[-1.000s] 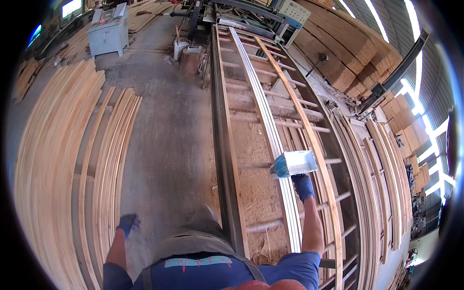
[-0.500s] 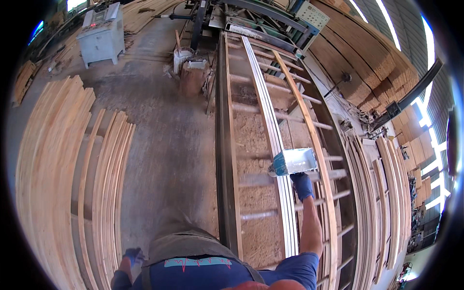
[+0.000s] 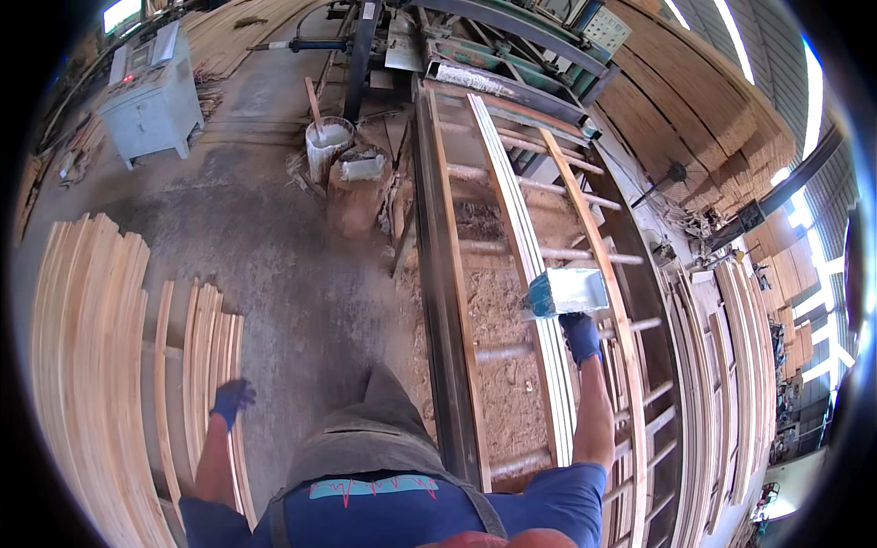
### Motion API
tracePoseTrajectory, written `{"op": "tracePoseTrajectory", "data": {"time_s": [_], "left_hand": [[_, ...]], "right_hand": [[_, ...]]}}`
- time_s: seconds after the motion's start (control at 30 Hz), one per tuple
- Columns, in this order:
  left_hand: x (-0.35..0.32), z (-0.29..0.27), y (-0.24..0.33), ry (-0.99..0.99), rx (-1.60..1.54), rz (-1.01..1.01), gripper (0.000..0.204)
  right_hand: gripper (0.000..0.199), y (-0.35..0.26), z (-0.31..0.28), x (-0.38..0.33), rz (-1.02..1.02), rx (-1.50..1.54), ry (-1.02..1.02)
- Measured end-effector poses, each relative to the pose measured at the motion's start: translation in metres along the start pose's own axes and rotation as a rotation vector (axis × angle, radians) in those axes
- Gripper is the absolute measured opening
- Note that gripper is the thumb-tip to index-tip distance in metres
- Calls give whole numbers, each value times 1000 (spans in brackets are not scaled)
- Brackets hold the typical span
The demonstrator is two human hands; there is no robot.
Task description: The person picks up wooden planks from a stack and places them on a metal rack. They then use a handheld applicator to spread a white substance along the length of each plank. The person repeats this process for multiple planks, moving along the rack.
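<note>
My right hand, in a dark blue glove, is closed on the handle of a box-shaped spreader, teal on one side and white on its face. The spreader lies across wooden strips whose top edges are coated white. Those strips run lengthwise along a roller rack. My left hand, also gloved in blue, hangs out to the left with its fingers apart and nothing in it. Just beside and below it is a stack of thin bare wood strips.
A bare batten lies on the rack's right part. Left of the rack stand a white-smeared bucket with a stick and a wooden stump. A machine frame stands at the far end. Boards are piled at left.
The view has moved forward along the rack. My right hand keeps the spreader on the white-coated strips, farther along them. My left arm has swung forward and up into fuller view.
</note>
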State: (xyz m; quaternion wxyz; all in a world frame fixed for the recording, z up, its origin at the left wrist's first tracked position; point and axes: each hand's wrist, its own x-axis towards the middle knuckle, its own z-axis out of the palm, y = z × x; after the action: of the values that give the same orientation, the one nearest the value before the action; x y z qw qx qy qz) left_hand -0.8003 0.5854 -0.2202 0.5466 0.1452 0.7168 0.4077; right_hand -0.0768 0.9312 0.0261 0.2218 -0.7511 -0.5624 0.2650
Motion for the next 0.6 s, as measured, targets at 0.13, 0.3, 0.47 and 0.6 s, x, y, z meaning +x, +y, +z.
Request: {"op": "tracePoseTrajectory", "data": {"time_s": [0.13, 0.3, 0.47, 0.6], "left_hand": [[100, 34, 133, 13, 71, -48, 32], [180, 43, 110, -13, -105, -239, 31], [180, 80, 91, -71, 98, -538, 33], [230, 64, 88, 6, 76, -506, 29]], "right_hand": [[31, -27, 31, 147, -349, -100, 54], [41, -136, 89, 299, -151, -166, -50], [42, -218, 119, 424, -290, -217, -36], [41, -257, 154, 531, -389, -332, -21]]}}
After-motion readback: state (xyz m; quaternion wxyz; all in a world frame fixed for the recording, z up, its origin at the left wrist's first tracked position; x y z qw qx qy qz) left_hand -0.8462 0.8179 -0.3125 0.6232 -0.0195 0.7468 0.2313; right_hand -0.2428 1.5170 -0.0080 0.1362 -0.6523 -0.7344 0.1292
